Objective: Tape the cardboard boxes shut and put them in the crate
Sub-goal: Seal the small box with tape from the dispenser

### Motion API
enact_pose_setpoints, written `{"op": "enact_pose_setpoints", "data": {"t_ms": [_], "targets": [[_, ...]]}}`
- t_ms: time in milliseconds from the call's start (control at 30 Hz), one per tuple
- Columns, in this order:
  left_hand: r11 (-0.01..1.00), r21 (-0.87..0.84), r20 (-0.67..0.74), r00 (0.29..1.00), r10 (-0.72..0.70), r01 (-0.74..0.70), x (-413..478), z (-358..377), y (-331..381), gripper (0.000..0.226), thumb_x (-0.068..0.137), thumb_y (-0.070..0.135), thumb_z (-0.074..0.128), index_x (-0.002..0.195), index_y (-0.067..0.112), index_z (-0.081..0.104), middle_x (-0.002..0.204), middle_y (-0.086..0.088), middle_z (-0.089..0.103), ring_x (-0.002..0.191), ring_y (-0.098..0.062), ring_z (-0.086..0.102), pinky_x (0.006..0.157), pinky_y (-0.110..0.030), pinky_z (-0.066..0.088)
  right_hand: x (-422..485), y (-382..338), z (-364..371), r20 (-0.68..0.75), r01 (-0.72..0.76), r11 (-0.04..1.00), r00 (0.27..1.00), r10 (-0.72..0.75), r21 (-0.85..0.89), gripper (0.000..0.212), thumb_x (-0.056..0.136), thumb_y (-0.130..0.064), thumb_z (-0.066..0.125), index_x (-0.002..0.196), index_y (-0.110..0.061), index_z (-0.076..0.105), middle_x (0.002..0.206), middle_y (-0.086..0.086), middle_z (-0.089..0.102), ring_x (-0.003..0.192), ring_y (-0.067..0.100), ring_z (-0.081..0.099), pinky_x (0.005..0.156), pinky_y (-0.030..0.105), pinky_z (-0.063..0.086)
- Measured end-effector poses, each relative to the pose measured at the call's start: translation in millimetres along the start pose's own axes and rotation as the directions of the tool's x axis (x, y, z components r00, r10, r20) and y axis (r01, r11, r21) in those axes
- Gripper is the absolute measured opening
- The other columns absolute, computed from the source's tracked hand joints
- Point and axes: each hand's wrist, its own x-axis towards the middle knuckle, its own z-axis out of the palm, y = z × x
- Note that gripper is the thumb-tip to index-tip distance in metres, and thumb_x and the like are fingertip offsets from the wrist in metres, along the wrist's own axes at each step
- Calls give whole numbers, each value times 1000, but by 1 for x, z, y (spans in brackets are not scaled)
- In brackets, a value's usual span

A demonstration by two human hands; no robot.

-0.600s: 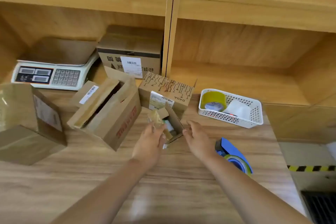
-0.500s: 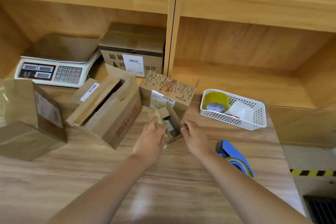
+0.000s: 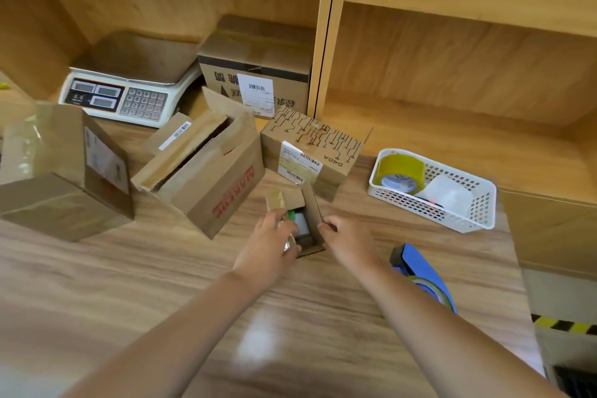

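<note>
the small cardboard box (image 3: 312, 208) sits on the wooden table (image 3: 155, 287) near the middle of the view. its top is open, and one flap stands up on its right side. something green and grey shows inside. the left hand (image 3: 268, 247) grips the box's left side, fingers curled over the edge, with a crinkled strip of clear tape (image 3: 288, 241) against them. the right hand (image 3: 349, 237) holds the upright flap from 3 o'clock, fingers curled close together round its edge; the thumb is hidden.

at 12 o'clock, just beside the small box, stands a patterned box (image 3: 319, 147) marked "d40a" with a white label. at 10 o'clock lies an open carton with red lettering (image 3: 213, 184), its flaps loose. well apart at 9 o'clock sits a closed, taped box (image 3: 64, 171). at 4 o'clock a blue tape dispenser (image 3: 420, 271) lies on the table, partly behind the right forearm. at 2 o'clock is a white plastic basket (image 3: 483, 207) holding a yellowish tape roll (image 3: 402, 168). farther back, a digital scale (image 3: 129, 94) sits at 11 o'clock and a labelled carton (image 3: 258, 71) at 12 o'clock, beneath the wooden shelf.
</note>
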Motion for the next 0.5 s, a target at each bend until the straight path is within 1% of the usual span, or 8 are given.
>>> {"op": "enact_pose_setpoints", "data": {"t_ms": [100, 167, 200, 267, 367, 433, 500], "targets": [[1000, 8, -7, 1000, 19, -19, -19, 3, -4, 27, 88, 21, 62, 114, 15, 59, 142, -5, 33, 130, -22, 33, 96, -17, 24, -16, 4, 3, 50, -13, 1000, 999, 15, -28, 26, 94, -30, 53, 101, -9, 67, 96, 8, 69, 90, 24, 61, 76, 35, 45], [1000, 5, 5, 1000, 20, -20, -31, 3, -8, 26, 87, 20, 64, 112, 17, 60, 140, -2, 34, 127, -20, 36, 93, -16, 26, -28, 9, 8, 85, -25, 1000, 996, 25, -7, 26, 93, -30, 54, 106, -11, 67, 98, 6, 69, 93, 23, 61, 78, 35, 45], [1000, 1, 9, 1000, 21, -21, -36, 4, -11, 25, 86, 19, 64, 111, 17, 60, 140, -1, 34, 127, -20, 37, 91, -16, 27, -33, 11, 11, 96, -32, 999, 995, 30, 11, 27, 92, -31, 56, 111, -13, 65, 101, 4, 69, 95, 21, 61, 79, 34, 46], [1000, 0, 14, 999, 29, -29, -47, 4, -14, 24, 86, 18, 64, 109, 17, 61, 139, 1, 35, 127, -18, 37, 91, -14, 25, -44, 14, 15, 98, -40, 999, 994, 37, 22, 37, 91, -31, 58, 126, -20, 58, 105, -3, 66, 98, 17, 61, 81, 31, 47], [999, -31, 15, 999, 36, -36, -60, 2, -19, 19, 87, 18, 64, 106, 17, 62, 139, 2, 37, 129, -15, 36, 91, -12, 23, -59, 13, 19, 106, -11, 1000, 994, 10, 9, 47, 91, -32, 57, 137, -24, 48, 109, -7, 63, 98, 13, 60, 77, 26, 44], [999, -48, 15, 1000, 26, -25, -69, 1, -21, 15, 88, 19, 63, 103, 18, 63, 138, 3, 37, 128, -13, 37, 91, -13, 24, -69, 10, 22, 115, 31, 999, 993, -28, -24, 50, 92, -32, 57, 139, -25, 45, 118, -5, 63, 103, 14, 60, 77, 24, 41], [999, -39, 24, 999, 27, -26, -78, -1, -24, 16, 88, 15, 60, 104, 18, 64, 138, 2, 38, 127, -14, 38, 90, -14, 25, -77, 6, 24, 130, 75, 996, 989, -68, -49, 51, 92, -32, 56, 141, -24, 44, 125, -2, 61, 110, 16, 58, 79, 22, 39]]}}
